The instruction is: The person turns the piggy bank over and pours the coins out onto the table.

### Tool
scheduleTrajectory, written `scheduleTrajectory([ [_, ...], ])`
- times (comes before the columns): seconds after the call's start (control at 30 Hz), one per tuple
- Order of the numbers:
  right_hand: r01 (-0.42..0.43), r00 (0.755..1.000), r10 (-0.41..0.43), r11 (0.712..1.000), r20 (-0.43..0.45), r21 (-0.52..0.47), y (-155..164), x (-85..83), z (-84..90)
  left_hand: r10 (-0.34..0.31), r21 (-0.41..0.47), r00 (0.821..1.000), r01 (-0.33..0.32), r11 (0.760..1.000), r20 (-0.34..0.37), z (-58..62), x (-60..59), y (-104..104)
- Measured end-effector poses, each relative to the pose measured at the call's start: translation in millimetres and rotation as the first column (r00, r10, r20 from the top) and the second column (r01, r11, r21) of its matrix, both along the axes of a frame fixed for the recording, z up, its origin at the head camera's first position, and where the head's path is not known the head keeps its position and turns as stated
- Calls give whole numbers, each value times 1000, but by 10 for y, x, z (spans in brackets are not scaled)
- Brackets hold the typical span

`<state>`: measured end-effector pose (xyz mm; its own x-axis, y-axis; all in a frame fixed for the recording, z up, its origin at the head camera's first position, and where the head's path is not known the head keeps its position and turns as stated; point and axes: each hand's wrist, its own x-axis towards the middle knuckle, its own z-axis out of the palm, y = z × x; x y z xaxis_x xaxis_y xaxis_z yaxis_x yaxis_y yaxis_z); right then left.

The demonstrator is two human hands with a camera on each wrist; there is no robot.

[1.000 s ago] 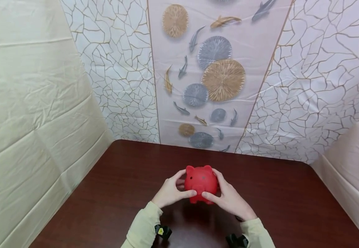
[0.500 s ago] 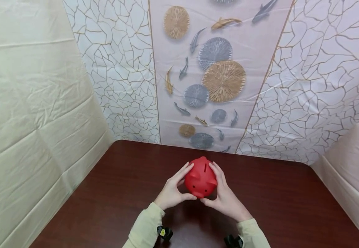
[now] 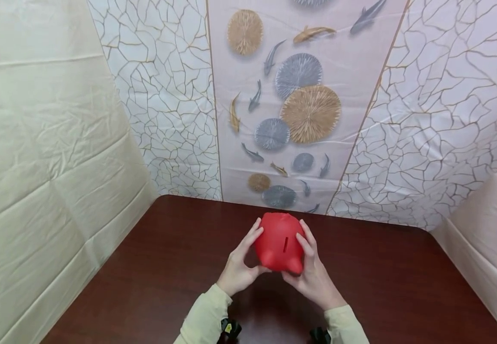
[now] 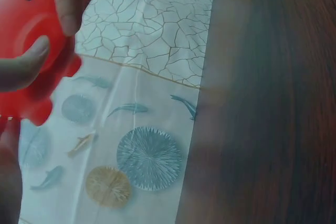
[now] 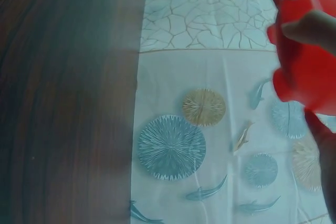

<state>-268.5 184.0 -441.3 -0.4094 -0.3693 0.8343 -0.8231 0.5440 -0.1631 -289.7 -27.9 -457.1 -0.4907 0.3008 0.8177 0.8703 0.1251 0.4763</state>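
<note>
A red piggy bank (image 3: pixel 276 239) is held between both hands over the dark table, tilted so that the coin slot in its back faces the head camera. My left hand (image 3: pixel 238 267) grips its left side, fingertips near the top and thumb beneath. On the other side my right hand (image 3: pixel 314 270) grips it likewise, with fingers spread beside the slot. In the left wrist view the piggy bank (image 4: pixel 29 51) shows an eye, an ear and stubby feet, with a thumb (image 4: pixel 26 64) across the snout. The right wrist view catches the piggy bank (image 5: pixel 310 61) at its right edge.
The dark brown wooden table (image 3: pixel 179 267) reaches back to a patterned cloth (image 3: pixel 269 162) printed with fish and round leaves. Cream cloth (image 3: pixel 50 167) hangs along the left side and pinkish cloth (image 3: pixel 489 239) along the right. Black wrist devices (image 3: pixel 231 329) sit at the sleeves.
Both hands have tipped the piggy bank forward, face downward, bringing its back and coin slot into the head view. It has risen slightly in that view. Both hands keep their hold.
</note>
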Motion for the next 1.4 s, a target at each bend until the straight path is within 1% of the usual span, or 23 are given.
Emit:
scheduleTrajectory([
  [0.07, 21, 999, -22, 1000, -44, -4, -9, 6, 14, 28, 5, 998, -28, 1000, -55, 18, -3, 7],
  [0.17, 41, 997, -41, 999, -63, -6, -16, 24, 37, 46, 6, 992, -45, 999, -119, 50, 9, 12],
  [0.27, 29, 998, -30, 1000, -62, -9, -17, 39, 55, 40, 6, 988, -40, 999, -148, 58, 20, 8],
  [0.37, -9, 999, 8, 1000, -39, -10, -8, 40, 73, 35, -9, 988, -37, 999, -152, 62, 23, -8],
  [0.43, -43, 999, 43, 999, -9, -19, 7, 28, 90, 30, -20, 990, -33, 999, -136, 70, 11, -21],
  [0.5, -74, 995, 76, 997, 57, -30, 35, 20, 117, 28, -41, 995, -32, 999, -99, 81, -5, -39],
  [0.57, -83, 986, 88, 996, 141, -45, 64, 30, 145, 29, -59, 998, -32, 998, -50, 81, -28, -54],
  [0.6, -79, 978, 88, 995, 190, -55, 74, 39, 163, 28, -66, 999, -29, 997, -14, 74, -38, -61],
  [0.67, -51, 956, 68, 996, 287, -69, 87, 66, 195, 16, -75, 995, -8, 997, 94, 64, -44, -69],
  [0.7, -29, 941, 54, 997, 333, -78, 88, 81, 203, 3, -73, 986, 9, 997, 165, 54, -42, -70],
  [0.73, -6, 924, 39, 996, 380, -86, 85, 93, 207, -21, -60, 969, 37, 998, 244, 41, -41, -67],
  [0.77, 15, 906, 27, 995, 423, -95, 81, 102, 210, -50, -41, 944, 67, 997, 327, 32, -34, -62],
  [0.83, 53, 868, 8, 993, 497, -110, 79, 107, 195, -95, -3, 877, 109, 994, 470, 8, -26, -51],
  [0.87, 74, 848, -2, 991, 530, -114, 77, 109, 185, -109, 12, 846, 120, 993, 522, -4, -25, -46],
  [0.9, 89, 827, -7, 989, 562, -119, 77, 110, 173, -113, 18, 822, 124, 992, 559, -21, -24, -43],
  [0.93, 103, 809, -12, 987, 588, -122, 76, 108, 160, -115, 23, 802, 125, 992, 586, -34, -25, -38],
  [1.0, 141, 772, -35, 983, 635, -117, 71, 107, 139, -84, 8, 779, 101, 995, 621, -52, -21, -30],
  [1.07, 189, 731, -78, 978, 678, -91, 62, 109, 121, -44, -15, 754, 71, 997, 656, -61, -11, -22],
  [1.1, 215, 706, -105, 974, 701, -70, 54, 109, 114, -24, -26, 738, 57, 998, 674, -61, -3, -15],
  [1.2, 297, 629, -222, 954, 745, 34, 23, 101, 104, 61, -83, 691, -1, 997, 720, -47, 21, 11],
  [1.27, 324, 588, -281, 941, 759, 98, -4, 94, 113, 112, -119, 667, -34, 992, 736, -37, 29, 28],
  [1.33, 337, 568, -328, 929, 755, 150, -32, 85, 121, 157, -152, 649, -64, 986, 744, -30, 34, 41],
  [1.4, 337, 562, -345, 925, 751, 173, -58, 86, 132, 184, -170, 636, -83, 982, 749, -22, 38, 46],
])
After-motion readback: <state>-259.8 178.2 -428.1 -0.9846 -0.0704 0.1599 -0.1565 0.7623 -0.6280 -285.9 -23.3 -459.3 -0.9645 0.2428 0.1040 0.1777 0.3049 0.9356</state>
